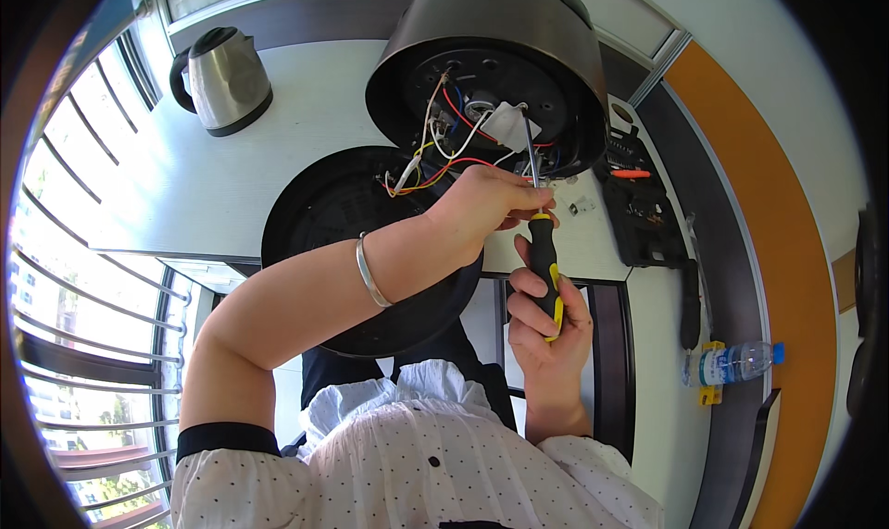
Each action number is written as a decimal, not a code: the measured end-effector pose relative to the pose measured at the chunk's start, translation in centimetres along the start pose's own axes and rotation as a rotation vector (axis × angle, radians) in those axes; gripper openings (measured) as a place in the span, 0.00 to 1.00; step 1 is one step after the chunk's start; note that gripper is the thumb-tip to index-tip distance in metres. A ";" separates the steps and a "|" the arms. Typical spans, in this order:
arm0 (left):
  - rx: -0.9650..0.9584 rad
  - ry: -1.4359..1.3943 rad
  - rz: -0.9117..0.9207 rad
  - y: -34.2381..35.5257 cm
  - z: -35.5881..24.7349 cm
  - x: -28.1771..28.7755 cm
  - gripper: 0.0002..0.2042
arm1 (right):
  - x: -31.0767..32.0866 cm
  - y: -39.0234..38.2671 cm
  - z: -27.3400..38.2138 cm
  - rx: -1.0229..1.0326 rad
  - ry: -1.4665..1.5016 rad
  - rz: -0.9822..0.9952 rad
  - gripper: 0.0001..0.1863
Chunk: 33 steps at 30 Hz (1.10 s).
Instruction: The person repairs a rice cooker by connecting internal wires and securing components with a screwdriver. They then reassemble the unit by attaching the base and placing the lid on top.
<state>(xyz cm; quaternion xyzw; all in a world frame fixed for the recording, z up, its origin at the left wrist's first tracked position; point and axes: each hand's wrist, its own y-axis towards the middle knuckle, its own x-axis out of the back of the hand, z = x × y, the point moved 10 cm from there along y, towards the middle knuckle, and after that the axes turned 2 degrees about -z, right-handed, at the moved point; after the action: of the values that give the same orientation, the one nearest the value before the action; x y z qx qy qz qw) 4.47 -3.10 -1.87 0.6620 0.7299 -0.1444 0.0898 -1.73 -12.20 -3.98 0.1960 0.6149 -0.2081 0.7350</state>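
Both hands work under my view: my right hand is wrapped tight around the screwdriver, its tip in the cooker at twelve o'clock. My left hand pinches the shaft, beside loose wires.

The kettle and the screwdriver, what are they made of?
The kettle looks like brushed metal, dull silver with soft reflections, with a black, probably plastic handle and lid. The screwdriver in the right hand has a shiny metal shaft and a black-and-yellow grip, likely plastic or rubber.

Home kitchen: kettle, counter
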 end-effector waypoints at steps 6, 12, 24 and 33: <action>-0.001 0.082 -0.133 -0.3 0.3 1.2 0.11 | -0.1 -0.7 2.9 0.351 -1.173 -0.297 0.25; 0.035 0.093 -0.085 -0.6 0.0 0.7 0.13 | 0.0 -0.3 1.8 0.239 -0.704 -0.179 0.24; -0.016 0.072 -0.027 -0.1 0.1 0.1 0.11 | 0.3 -0.5 2.4 0.187 -0.524 -0.261 0.24; -0.027 0.130 -0.130 -0.7 -0.2 0.8 0.10 | 0.8 0.2 1.1 0.071 -0.269 -0.163 0.21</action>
<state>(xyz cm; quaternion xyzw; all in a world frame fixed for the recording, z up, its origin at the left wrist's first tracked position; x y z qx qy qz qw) 3.71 -2.32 -1.83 0.6201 0.7774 -0.0969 0.0417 -0.55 -12.71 -4.58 0.1419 0.5170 -0.3132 0.7839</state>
